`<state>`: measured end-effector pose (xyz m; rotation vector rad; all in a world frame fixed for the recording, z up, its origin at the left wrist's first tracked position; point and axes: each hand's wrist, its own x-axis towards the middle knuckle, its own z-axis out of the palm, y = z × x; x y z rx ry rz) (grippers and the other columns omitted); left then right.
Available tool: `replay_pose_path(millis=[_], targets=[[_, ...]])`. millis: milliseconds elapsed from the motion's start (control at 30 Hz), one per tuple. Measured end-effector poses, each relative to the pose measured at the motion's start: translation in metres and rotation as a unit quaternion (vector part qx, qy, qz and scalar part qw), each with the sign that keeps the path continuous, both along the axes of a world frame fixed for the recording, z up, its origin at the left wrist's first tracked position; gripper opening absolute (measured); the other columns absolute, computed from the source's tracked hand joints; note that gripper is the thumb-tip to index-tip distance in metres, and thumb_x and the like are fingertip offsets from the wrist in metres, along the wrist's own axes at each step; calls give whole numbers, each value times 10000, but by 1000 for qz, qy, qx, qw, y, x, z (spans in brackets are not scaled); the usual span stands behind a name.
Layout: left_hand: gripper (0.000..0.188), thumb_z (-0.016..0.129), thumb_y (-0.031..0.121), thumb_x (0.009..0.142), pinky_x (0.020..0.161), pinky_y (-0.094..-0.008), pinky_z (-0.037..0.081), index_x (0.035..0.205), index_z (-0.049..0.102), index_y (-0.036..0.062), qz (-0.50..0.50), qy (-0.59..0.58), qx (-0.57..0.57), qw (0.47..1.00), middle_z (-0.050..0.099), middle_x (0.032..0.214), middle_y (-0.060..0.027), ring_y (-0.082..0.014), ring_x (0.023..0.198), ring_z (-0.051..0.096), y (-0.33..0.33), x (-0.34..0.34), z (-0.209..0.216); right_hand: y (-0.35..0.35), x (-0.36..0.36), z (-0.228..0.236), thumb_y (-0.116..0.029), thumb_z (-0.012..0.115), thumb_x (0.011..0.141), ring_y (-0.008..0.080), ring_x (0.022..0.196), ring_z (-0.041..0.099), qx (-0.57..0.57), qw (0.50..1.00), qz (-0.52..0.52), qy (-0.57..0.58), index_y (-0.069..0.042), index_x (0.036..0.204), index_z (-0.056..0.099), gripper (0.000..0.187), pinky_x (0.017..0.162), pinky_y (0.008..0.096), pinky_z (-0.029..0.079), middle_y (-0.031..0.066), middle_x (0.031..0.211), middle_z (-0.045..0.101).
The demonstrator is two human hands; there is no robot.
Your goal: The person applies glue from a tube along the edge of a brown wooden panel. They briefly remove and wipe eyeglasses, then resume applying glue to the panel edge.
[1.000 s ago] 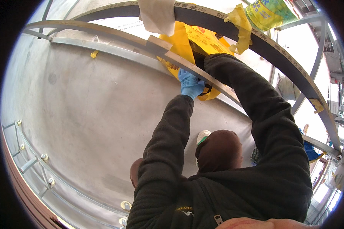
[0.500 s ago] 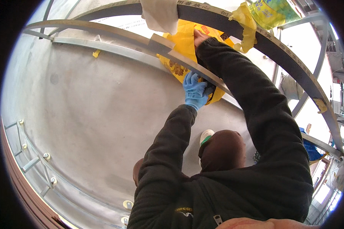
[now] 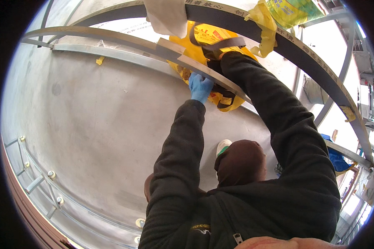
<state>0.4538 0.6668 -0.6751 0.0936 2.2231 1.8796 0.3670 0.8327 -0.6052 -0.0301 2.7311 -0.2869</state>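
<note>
A yellow bag (image 3: 223, 35) with dark strap handles (image 3: 226, 42) lies behind and below a narrow grey metal rail. My left hand (image 3: 201, 87), in a blue glove, is closed on the near side of this bag, just under the rail; its fingertips are partly hidden. Beyond the rail, my right hand (image 3: 222, 54) is at the bag's mouth, beside the straps. Only a sliver of bare skin shows past the dark sleeve, so its fingers are hidden. One strap loop and a fold of yellow hang on the near side of the rail.
A curved rail (image 3: 220, 18) carries a white cloth (image 3: 167, 16) and a crumpled yellow piece (image 3: 264, 29). At the upper right is a green-yellow package (image 3: 295, 12). A blue bag (image 3: 338, 159) sits at the right; a wheeled metal frame (image 3: 39, 176) stands at the lower left.
My right hand has moved down and right, behind its sleeve at the bag's mouth. A dark strap now stands across the opening. My left hand has shifted slightly left and up, fingers more curled.
</note>
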Motion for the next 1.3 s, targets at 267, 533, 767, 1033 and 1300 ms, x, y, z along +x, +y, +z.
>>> replay_pose_path(millis=[267,533,767,1033,1300], targets=[[621,717,562,875,922,-400,509,1055,670,-30,-26,-123,-65,990,736,970,-150,-326,1012,686,24,-22,-18,20,15,34,-236,642,960,306,1303,575,-108,989,-28,-97,-110,1389,578,452,1065,371,465,159,1418,602],[382,695,389,904,889,-396,549,1034,715,31,-133,41,-109,984,762,1014,-160,-339,1024,713,14,-23,-23,29,22,36,-264,635,956,319,1322,564,-108,988,-58,-93,-128,1422,564,490,1083,391,458,165,1439,588],[297,659,288,949,810,-372,556,1036,672,5,-75,13,-173,982,745,978,-132,-255,942,722,11,-14,-4,44,19,33,-287,629,954,330,1338,554,15,989,-145,31,-144,1451,551,523,1099,409,452,171,1458,575],[143,693,155,947,732,-321,560,977,682,16,143,-120,251,950,691,866,-64,-177,827,672,30,12,5,-6,24,-11,-315,622,950,342,1357,543,39,993,-21,-107,-162,1484,536,562,1117,429,445,177,1480,561],[131,672,119,962,744,-306,550,1031,667,8,-8,-133,176,975,700,924,-54,-152,832,662,8,8,9,-28,-1,15,-316,530,1038,325,1312,591,65,990,6,-124,-128,1436,604,447,1111,427,448,187,1469,577]])
